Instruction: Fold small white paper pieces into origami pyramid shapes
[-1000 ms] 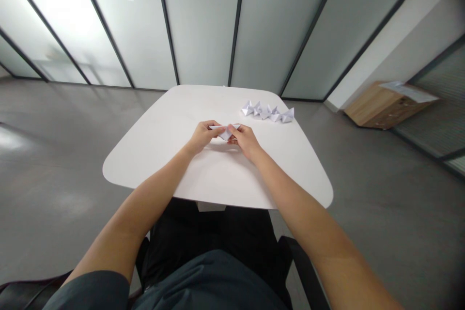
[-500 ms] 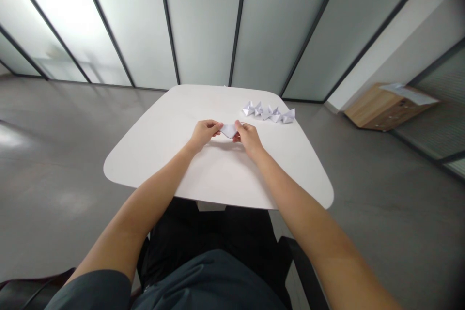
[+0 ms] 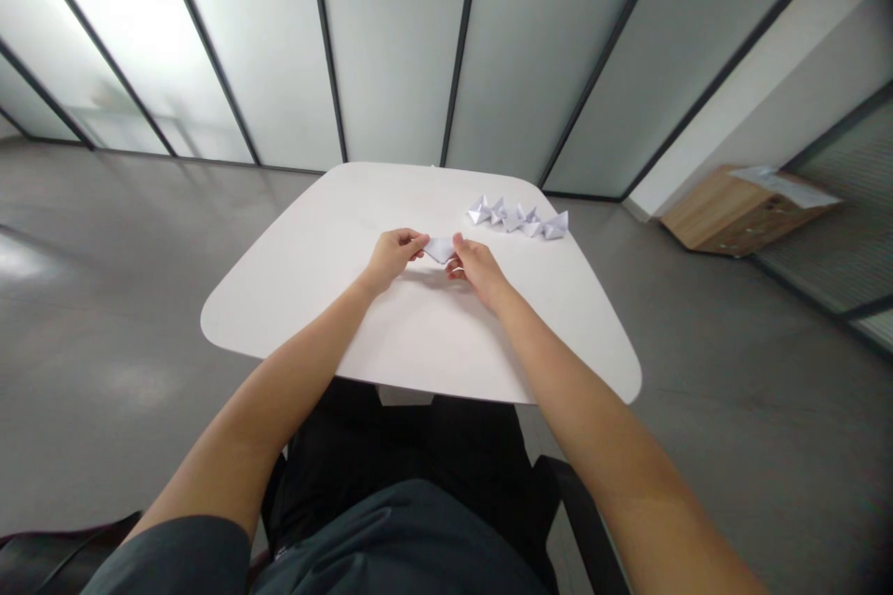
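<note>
- Seen from above: white table [image 3: 419, 344], two bare forearms reaching over it from the near edge.
- Left hand [image 3: 392, 256] at mid-table, grip pinching the left end of a small folded paper [image 3: 439, 248].
- Right hand [image 3: 478, 265] just beside it, grip pinching the paper's right end.
- Paper held between both hands, on or just above the table; cannot tell which.
- Row of folded paper shapes [image 3: 520, 218] near the far right edge, well apart from the hands.
- Wooden box [image 3: 732, 209] on the floor, far right.
</note>
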{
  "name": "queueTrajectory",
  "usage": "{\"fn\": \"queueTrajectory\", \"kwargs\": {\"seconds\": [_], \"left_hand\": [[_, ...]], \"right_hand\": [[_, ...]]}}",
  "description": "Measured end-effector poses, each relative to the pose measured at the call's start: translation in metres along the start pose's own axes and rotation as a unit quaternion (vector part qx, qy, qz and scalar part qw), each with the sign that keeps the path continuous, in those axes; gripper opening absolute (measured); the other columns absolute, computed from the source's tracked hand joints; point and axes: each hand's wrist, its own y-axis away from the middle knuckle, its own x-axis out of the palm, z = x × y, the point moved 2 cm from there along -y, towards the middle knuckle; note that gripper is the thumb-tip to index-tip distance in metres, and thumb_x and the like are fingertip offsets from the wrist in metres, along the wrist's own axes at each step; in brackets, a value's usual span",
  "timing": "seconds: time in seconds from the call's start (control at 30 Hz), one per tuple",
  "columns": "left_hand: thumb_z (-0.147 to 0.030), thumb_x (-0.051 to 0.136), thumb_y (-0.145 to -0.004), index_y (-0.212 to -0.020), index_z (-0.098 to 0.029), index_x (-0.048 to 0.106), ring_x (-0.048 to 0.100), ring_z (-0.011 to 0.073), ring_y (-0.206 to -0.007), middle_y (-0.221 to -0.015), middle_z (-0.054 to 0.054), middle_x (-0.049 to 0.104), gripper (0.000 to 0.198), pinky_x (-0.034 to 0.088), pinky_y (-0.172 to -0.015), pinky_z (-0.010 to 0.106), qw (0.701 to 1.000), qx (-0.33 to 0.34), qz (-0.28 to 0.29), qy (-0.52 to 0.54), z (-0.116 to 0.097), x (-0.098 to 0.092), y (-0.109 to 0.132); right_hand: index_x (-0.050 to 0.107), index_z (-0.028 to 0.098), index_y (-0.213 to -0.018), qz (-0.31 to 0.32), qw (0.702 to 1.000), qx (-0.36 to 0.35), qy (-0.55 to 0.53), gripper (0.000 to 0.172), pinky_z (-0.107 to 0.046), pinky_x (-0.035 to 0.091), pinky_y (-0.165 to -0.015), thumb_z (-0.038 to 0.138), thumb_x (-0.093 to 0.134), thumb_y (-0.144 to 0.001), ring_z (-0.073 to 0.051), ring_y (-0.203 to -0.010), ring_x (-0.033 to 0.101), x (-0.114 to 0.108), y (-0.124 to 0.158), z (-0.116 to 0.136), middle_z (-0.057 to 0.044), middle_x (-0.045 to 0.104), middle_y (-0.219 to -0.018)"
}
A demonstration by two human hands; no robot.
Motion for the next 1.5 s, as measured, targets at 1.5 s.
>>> {"fn": "queueTrajectory", "kwargs": {"seconds": [1.5], "left_hand": [[-0.023, 0.063, -0.082, -0.124, -0.020, 0.075, 0.071, 0.0229, -0.101, -0.116, 0.006, 0.078, 0.043, 0.053, -0.085, 0.028, 0.976, 0.082, 0.081, -0.183, -0.005, 0.009, 0.009]], "right_hand": [[0.075, 0.018, -0.096, 0.012, 0.994, 0.036, -0.100, 0.015, -0.028, 0.065, -0.076, 0.030, 0.079, -0.089, -0.013, -0.073, 0.070, 0.009, 0.001, -0.005, -0.004, 0.074, -0.093]]}}
